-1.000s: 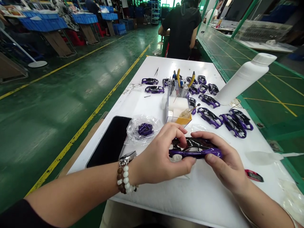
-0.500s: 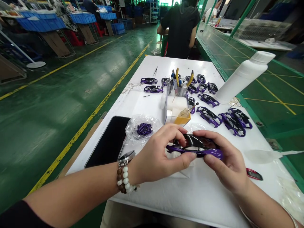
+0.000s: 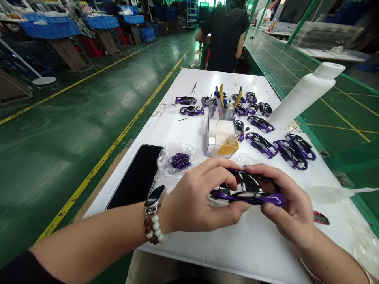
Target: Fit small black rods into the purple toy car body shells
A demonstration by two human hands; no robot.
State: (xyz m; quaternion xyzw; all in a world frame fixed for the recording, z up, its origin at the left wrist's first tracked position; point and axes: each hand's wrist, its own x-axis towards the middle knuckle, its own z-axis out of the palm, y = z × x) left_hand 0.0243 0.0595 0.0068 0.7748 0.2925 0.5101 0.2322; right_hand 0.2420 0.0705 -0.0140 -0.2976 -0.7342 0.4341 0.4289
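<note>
A worker's left hand [image 3: 194,197] and right hand [image 3: 288,207] grip a glossy black-and-purple toy car shell [image 3: 247,193] lengthwise over the near part of a white counter [image 3: 254,252]. Both hands are closed around the shell: the left takes one end, fingers curled over the top and thumb along the near side, while the right takes the other end, fingers arched over the far side and thumb against the near rim. Both forearms reach in from the near edge and angle toward each other, the left wearing a smartwatch [image 3: 155,197] and a bead bracelet [image 3: 152,228]. Left of the hands lie a phone [image 3: 134,177] and a plastic bag [image 3: 166,165] around a purple part [image 3: 180,161]. Farther along stands a clear holder [image 3: 211,138] with a white foam block [image 3: 221,132] and yellow-handled pliers [image 3: 238,98], with similar shells [image 3: 260,144] spread around it. A white bottle [image 3: 304,94] lies tilted at the far right of the counter. Beyond the far end, a co-worker [image 3: 225,35] in black stands with their back to the camera, above a green floor [image 3: 74,138], with blue bins [image 3: 50,23] at far left.
</note>
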